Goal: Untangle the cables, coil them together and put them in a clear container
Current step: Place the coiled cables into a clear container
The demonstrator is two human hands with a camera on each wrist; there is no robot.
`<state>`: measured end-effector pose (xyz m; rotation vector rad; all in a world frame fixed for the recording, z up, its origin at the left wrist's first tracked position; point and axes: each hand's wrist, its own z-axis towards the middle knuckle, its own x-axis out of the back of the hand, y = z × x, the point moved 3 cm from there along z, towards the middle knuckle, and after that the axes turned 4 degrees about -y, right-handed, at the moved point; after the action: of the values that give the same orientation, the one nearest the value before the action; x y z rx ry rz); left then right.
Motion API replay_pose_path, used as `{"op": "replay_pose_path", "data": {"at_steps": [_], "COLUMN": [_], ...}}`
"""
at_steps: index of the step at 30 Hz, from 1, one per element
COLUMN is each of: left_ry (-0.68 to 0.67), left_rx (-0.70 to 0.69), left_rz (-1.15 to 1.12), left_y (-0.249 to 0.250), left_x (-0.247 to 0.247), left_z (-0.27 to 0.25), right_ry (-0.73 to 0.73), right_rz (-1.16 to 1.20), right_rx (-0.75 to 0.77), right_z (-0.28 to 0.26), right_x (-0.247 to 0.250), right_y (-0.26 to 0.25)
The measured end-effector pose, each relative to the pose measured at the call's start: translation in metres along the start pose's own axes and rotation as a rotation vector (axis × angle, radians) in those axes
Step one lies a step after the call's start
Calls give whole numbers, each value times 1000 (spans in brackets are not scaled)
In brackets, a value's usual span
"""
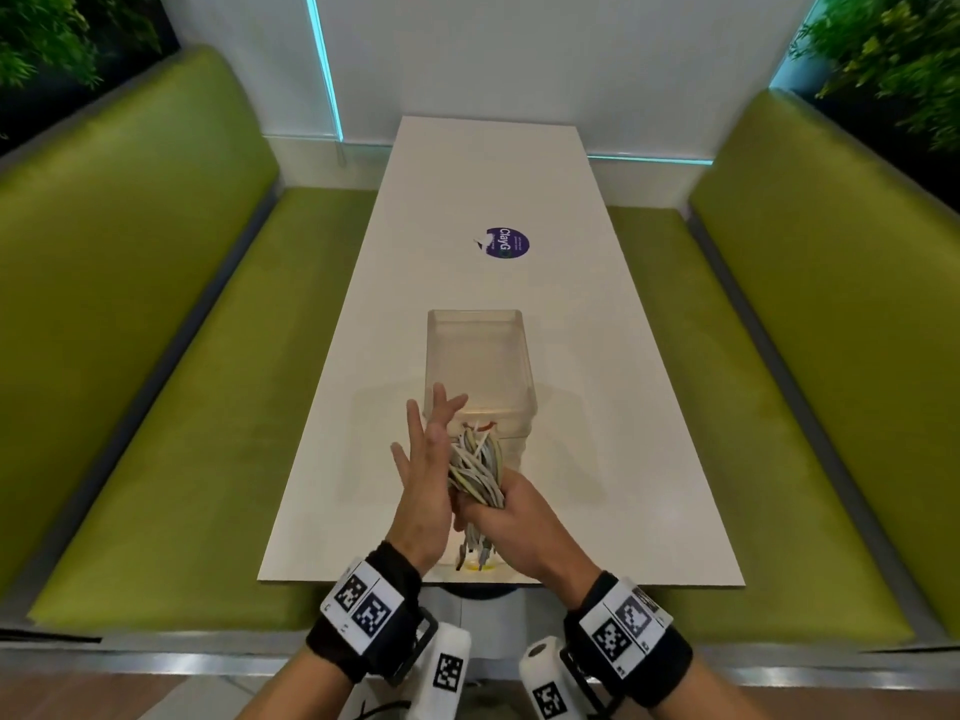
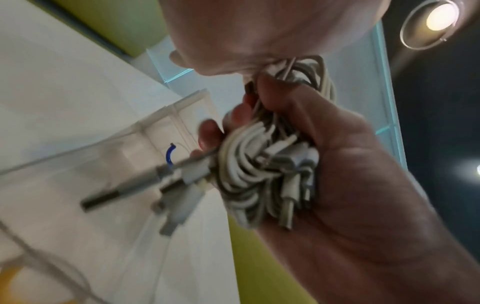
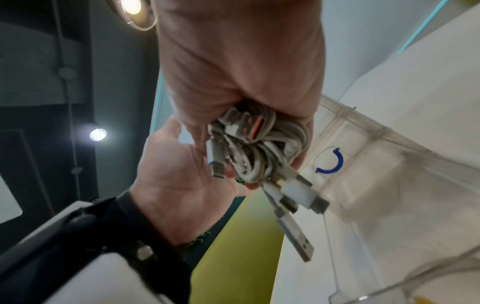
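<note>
The cables (image 1: 477, 470) form one grey-white coiled bundle held in the air above the near end of the table (image 1: 597, 356). In the head view the bundle's long axis runs away from the person toward the container (image 1: 480, 356): its looped end points forward and up over the container's near rim, and its plug ends hang down toward the table's near edge. The wrist views show several connectors sticking out of the lower end, among them a long metal-tipped plug (image 3: 298, 238) and one connector with an orange insert (image 3: 255, 125).

The right hand (image 1: 511, 517) grips the bundle, fingers curled round its middle. The left hand (image 1: 423, 485) is spread, fingers straight and fanned, its palm lying flat against the bundle's left side; its fingertips reach in front of the container's near left corner.

The container is clear plastic, open-topped and rectangular, standing lengthwise on the table just beyond the hands. Through its near wall something orange shows low down, and a small blue curved mark (image 3: 331, 162) shows on or behind the wall in both wrist views; what either is cannot be told. The rest of its inside looks pale and blurred.

Farther along the table lies a round purple sticker (image 1: 506, 243). Green benches (image 1: 156, 304) flank the table on both sides, and leafy plants (image 1: 893, 49) stand behind their backs.
</note>
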<state>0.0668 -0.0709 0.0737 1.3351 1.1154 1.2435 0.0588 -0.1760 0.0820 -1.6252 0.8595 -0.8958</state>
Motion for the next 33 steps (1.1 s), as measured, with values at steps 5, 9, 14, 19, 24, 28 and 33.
{"op": "replay_pose_path", "data": {"at_steps": [5,9,14,19,24,28,33], "left_ry": [93,71,-12,-241,-290,-253,-234], "left_rx": [11,106,-22,-12,-40,-53,-47], "left_rz": [226,161,490,602,639,657,735], "left_y": [0,-2,-8,-17,-23,-22,-24], "left_x": [20,30,34,35,42,44,45], "left_z": [16,40,68,82,78,84,91], "right_ry": [52,-48,-164,-255,-209,-123,208], "right_rz": [-342,-894,-1318,-1528,-1528,-1404,-1059], "right_rx": [-205,-429,-551,-702,-721,-682,-787], "right_z": [9,25,47,74,89,93,89], "right_x": [20,31,17,-6,-21,-24,-24], "right_y": [22,41,50,52,50,51,66]}}
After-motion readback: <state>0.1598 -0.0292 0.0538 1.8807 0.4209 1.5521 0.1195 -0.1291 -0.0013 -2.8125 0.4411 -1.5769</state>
